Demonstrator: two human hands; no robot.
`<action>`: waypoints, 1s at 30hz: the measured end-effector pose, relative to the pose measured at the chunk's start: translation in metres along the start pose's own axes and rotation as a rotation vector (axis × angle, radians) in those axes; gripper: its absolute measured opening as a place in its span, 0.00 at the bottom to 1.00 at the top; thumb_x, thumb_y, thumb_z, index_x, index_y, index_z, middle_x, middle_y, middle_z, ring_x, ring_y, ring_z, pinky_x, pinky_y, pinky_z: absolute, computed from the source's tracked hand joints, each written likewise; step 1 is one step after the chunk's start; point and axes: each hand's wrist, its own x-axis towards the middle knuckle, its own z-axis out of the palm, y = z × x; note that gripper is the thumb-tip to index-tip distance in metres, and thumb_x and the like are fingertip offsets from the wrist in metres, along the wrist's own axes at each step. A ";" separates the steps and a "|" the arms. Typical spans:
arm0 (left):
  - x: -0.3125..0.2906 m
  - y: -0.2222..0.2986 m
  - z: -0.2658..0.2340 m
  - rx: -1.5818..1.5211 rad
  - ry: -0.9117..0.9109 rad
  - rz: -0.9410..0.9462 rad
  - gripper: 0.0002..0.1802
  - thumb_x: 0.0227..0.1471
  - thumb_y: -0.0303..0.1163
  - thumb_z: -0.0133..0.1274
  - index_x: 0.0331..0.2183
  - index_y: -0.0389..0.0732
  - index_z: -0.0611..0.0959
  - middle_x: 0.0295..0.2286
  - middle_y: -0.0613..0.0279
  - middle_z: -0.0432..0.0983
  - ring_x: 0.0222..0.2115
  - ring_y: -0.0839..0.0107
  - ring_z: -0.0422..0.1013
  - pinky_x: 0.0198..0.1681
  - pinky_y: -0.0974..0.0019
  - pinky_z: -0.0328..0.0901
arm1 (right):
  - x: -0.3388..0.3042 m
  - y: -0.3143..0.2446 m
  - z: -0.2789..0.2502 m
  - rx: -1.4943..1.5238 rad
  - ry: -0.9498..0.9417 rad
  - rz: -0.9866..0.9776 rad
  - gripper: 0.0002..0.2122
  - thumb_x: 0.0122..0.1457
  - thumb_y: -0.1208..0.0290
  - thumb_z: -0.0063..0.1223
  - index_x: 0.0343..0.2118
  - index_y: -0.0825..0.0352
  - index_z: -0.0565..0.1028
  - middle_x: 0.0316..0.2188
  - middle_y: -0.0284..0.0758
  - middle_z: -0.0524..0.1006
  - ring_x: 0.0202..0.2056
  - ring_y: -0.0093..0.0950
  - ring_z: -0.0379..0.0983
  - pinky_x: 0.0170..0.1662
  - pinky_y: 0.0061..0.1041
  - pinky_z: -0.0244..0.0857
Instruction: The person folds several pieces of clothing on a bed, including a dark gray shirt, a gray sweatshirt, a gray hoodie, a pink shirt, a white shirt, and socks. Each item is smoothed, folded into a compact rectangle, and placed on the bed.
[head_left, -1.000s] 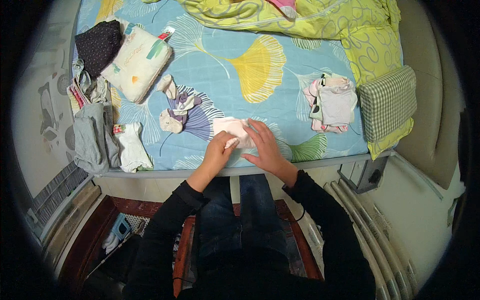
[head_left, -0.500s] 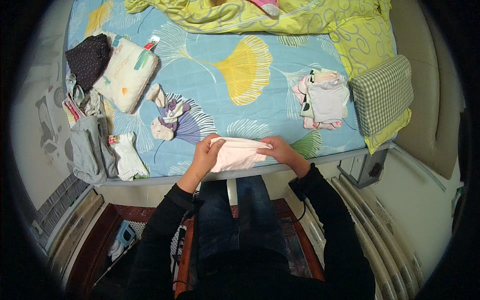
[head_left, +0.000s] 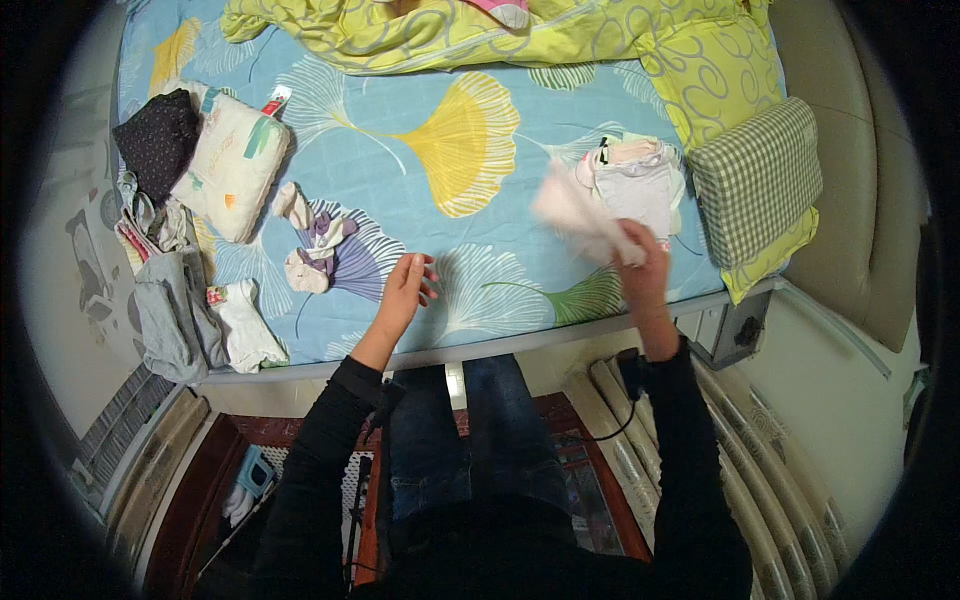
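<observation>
A pale pink piece of folded clothing (head_left: 580,215), blurred by motion, hangs from my right hand (head_left: 645,265), whose fingers are closed on its near edge. It overlaps the left side of a stack of folded small clothes (head_left: 635,190), with a light lilac piece on top. Over the near part of the bed, my left hand (head_left: 405,290) is empty, its fingers loosely apart. Beyond it to the left lie several small socks (head_left: 318,250), white, pink and purple, in a loose heap.
A checked pillow (head_left: 755,175) lies at the bed's right end, beside a yellow-green quilt (head_left: 480,45) along the far side. On the left are a diaper pack (head_left: 232,165), dark dotted cloth (head_left: 158,145), grey trousers (head_left: 170,320) and a white garment (head_left: 245,325). The bed's edge rail (head_left: 480,347) runs before me.
My left hand has let go of the pale pink garment. My right hand has carried it right and away from me to the folded stack. The whole view has shifted slightly.
</observation>
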 end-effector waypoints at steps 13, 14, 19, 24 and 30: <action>0.006 -0.058 -0.032 0.083 0.228 0.079 0.17 0.59 0.40 0.42 0.34 0.35 0.76 0.25 0.62 0.72 0.25 0.72 0.67 0.28 0.70 0.63 | 0.033 0.108 -0.016 -0.906 0.089 -0.220 0.22 0.50 0.64 0.54 0.49 0.62 0.68 0.54 0.43 0.63 0.54 0.47 0.56 0.55 0.46 0.51; 0.007 -0.062 -0.039 0.199 0.299 0.155 0.16 0.59 0.39 0.42 0.34 0.35 0.76 0.25 0.61 0.72 0.25 0.71 0.67 0.29 0.69 0.63 | 0.036 0.111 -0.015 -0.957 0.144 -0.215 0.24 0.51 0.62 0.53 0.52 0.60 0.66 0.56 0.43 0.60 0.55 0.49 0.54 0.55 0.49 0.50; 0.013 -0.072 -0.084 0.577 0.629 0.306 0.09 0.54 0.32 0.46 0.34 0.35 0.74 0.30 0.53 0.69 0.33 0.58 0.65 0.39 0.61 0.60 | 0.056 0.126 0.003 -1.161 -0.093 0.134 0.31 0.57 0.48 0.42 0.63 0.45 0.48 0.64 0.40 0.43 0.60 0.58 0.37 0.51 0.69 0.42; 0.014 -0.071 -0.118 0.913 0.932 0.330 0.21 0.46 0.33 0.54 0.43 0.39 0.71 0.43 0.47 0.64 0.45 0.49 0.59 0.49 0.52 0.55 | 0.080 0.154 0.003 -1.199 -0.293 0.403 0.33 0.56 0.43 0.38 0.63 0.42 0.44 0.64 0.38 0.42 0.61 0.58 0.32 0.52 0.68 0.40; 0.033 -0.067 -0.146 1.231 0.819 0.097 0.30 0.39 0.35 0.58 0.48 0.42 0.70 0.47 0.50 0.65 0.50 0.51 0.58 0.54 0.46 0.50 | 0.092 0.151 -0.012 -1.082 -0.409 0.490 0.33 0.56 0.41 0.37 0.63 0.41 0.42 0.65 0.36 0.39 0.61 0.59 0.30 0.51 0.70 0.37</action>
